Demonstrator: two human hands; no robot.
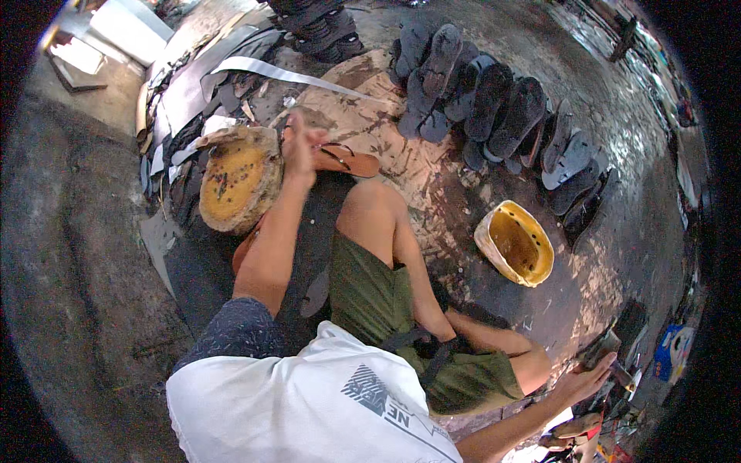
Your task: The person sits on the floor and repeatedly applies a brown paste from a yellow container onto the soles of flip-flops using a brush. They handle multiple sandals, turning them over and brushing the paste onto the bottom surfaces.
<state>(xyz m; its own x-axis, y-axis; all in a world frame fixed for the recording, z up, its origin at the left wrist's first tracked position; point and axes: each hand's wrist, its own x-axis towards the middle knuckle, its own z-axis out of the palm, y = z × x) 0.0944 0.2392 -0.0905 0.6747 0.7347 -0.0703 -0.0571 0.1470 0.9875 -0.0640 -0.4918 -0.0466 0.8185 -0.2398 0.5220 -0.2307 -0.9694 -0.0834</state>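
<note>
My left hand (299,148), smeared by motion, is raised between a round yellowish block (239,189) with a worn pale rim and a brown thong sandal (349,160) with dark straps. Small dark bits dot the block's top. Whether the hand touches the sandal is unclear. Part of another brown piece (245,248) shows beside my left forearm. At the lower right, the fingers of my right hand (585,383) are closed around a dark tool (616,369) with a light metallic part. Its exact kind is hard to make out.
Several dark sandals (517,108) stand in rows at the upper right. Right of my knees sits a yellow, rough-edged bowl (500,266). Scraps and a white strip (270,69) lie at the upper left. A blue package (673,353) is at the far right.
</note>
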